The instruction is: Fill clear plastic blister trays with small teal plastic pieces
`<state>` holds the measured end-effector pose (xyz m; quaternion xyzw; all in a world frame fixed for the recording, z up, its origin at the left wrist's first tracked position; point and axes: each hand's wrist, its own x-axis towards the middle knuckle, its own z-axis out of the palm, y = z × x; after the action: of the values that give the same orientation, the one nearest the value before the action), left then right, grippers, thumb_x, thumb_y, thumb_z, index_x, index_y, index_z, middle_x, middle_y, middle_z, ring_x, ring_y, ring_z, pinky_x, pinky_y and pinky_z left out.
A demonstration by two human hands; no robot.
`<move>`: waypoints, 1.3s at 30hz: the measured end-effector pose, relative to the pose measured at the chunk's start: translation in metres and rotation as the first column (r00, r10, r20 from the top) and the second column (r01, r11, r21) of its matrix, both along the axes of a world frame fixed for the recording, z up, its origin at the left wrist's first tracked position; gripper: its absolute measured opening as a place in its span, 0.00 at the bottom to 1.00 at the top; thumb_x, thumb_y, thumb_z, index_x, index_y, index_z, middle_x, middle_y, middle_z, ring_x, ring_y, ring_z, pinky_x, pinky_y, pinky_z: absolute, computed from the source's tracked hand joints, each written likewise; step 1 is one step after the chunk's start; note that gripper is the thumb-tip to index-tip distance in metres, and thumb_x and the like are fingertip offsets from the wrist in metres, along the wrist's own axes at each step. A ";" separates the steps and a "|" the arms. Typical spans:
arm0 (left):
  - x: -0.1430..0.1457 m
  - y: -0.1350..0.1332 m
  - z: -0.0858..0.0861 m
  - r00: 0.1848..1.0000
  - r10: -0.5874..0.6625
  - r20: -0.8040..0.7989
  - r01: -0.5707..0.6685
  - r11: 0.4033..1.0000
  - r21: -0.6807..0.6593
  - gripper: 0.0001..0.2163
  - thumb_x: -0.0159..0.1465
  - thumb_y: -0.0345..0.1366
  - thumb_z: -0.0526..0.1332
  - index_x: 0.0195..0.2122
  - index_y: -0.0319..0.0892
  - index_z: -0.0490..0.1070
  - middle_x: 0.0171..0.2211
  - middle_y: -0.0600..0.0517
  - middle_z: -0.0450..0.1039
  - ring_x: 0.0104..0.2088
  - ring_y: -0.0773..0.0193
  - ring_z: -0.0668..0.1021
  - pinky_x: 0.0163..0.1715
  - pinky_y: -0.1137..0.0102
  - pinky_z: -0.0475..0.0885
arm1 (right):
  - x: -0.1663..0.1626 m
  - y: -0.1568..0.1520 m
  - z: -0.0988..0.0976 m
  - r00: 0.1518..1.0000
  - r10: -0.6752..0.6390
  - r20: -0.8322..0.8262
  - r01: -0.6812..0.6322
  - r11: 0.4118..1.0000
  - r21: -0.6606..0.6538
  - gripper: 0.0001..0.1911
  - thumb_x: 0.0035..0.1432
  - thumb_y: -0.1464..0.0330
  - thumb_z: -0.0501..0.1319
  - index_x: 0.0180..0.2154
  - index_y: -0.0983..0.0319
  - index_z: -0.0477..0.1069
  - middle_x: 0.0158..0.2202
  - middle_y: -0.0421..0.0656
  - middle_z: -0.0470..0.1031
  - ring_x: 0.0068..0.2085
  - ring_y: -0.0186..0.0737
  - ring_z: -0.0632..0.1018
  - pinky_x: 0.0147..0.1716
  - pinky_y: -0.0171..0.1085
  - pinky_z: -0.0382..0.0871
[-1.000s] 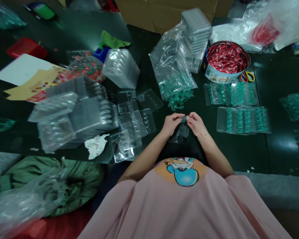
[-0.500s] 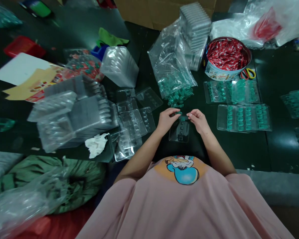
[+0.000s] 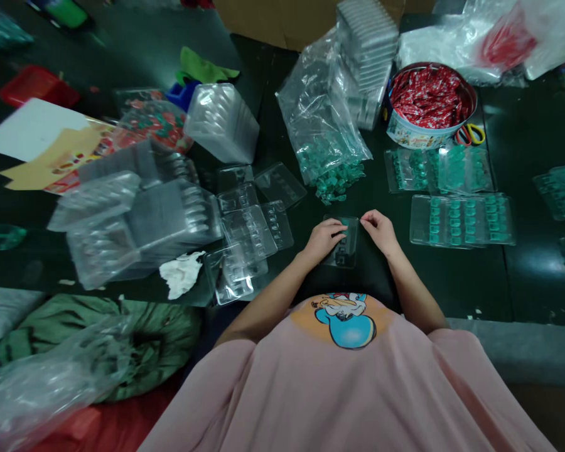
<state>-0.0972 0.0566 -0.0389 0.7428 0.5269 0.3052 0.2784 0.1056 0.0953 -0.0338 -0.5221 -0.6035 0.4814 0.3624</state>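
A small clear plastic blister tray (image 3: 349,250) with a column of moulded pockets lies on the table in front of my body. My left hand (image 3: 326,240) rests over its left and upper part, thumb and fingers drawn together at the pockets; whatever is between them is hidden. Just off the tray's upper right edge, my right hand (image 3: 379,231) is closed in a pinch, and anything in it is too small to make out. Beyond the hands, a pile of small green translucent plastic pieces (image 3: 335,182) spills from a clear plastic bag (image 3: 322,103).
On the left are loose clear trays (image 3: 247,232), stacked trays (image 3: 155,213) and a crumpled tissue (image 3: 181,275). To the right lie trays filled with green pieces (image 3: 461,220). A round tin (image 3: 421,135) of red wrapped packets stands behind them, beside scissors (image 3: 471,134).
My left hand has come down onto the tray from its top edge. My right hand has drawn slightly to the right, away from the left hand and the tray.
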 end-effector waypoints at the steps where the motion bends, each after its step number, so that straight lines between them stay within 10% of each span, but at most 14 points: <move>1: -0.001 0.000 -0.001 0.999 -0.001 -0.038 0.001 1.000 0.008 0.09 0.61 0.31 0.64 0.43 0.42 0.79 0.41 0.46 0.76 0.43 0.60 0.78 0.46 0.65 0.73 | 0.000 0.000 -0.001 1.000 -0.001 0.006 0.001 1.000 0.004 0.06 0.54 0.64 0.59 0.30 0.60 0.68 0.28 0.38 0.72 0.29 0.35 0.70 0.34 0.36 0.64; 12: 0.007 0.000 -0.004 0.984 -0.082 -0.161 0.082 0.997 -0.008 0.08 0.63 0.32 0.63 0.43 0.41 0.79 0.37 0.47 0.74 0.39 0.61 0.77 0.41 0.68 0.72 | -0.010 0.002 -0.011 0.954 0.047 0.295 -0.114 0.970 0.213 0.07 0.54 0.76 0.57 0.33 0.61 0.72 0.33 0.43 0.71 0.33 0.39 0.73 0.36 0.38 0.67; 27: -0.003 0.011 0.000 0.983 0.176 0.056 -0.175 0.984 -0.021 0.13 0.60 0.36 0.66 0.46 0.41 0.78 0.35 0.48 0.76 0.35 0.62 0.77 0.40 0.67 0.74 | -0.050 0.077 -0.011 0.835 0.095 0.542 -0.298 0.907 0.299 0.08 0.57 0.75 0.60 0.38 0.61 0.75 0.38 0.47 0.71 0.38 0.43 0.73 0.40 0.40 0.68; 32: -0.007 0.018 0.006 0.801 0.447 0.398 -0.407 0.895 -0.185 0.13 0.59 0.35 0.64 0.45 0.42 0.78 0.40 0.48 0.78 0.37 0.63 0.79 0.42 0.66 0.74 | -0.049 0.064 -0.003 0.934 0.091 0.345 -0.201 0.933 0.300 0.04 0.57 0.72 0.60 0.35 0.62 0.74 0.35 0.45 0.71 0.35 0.40 0.72 0.39 0.39 0.68; 39: 0.003 0.022 0.015 0.551 0.506 0.664 -0.345 0.862 -0.371 0.15 0.51 0.37 0.70 0.40 0.40 0.79 0.37 0.49 0.80 0.39 0.61 0.80 0.45 0.64 0.74 | -0.047 0.018 0.017 0.983 0.185 0.010 -0.183 0.963 0.200 0.07 0.57 0.64 0.62 0.36 0.59 0.73 0.34 0.41 0.73 0.34 0.37 0.73 0.35 0.36 0.68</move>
<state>-0.0940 0.0790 -0.0235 0.3702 0.5585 0.5849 0.4572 0.0590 0.1137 -0.0163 -0.4227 -0.6930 0.4523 0.3694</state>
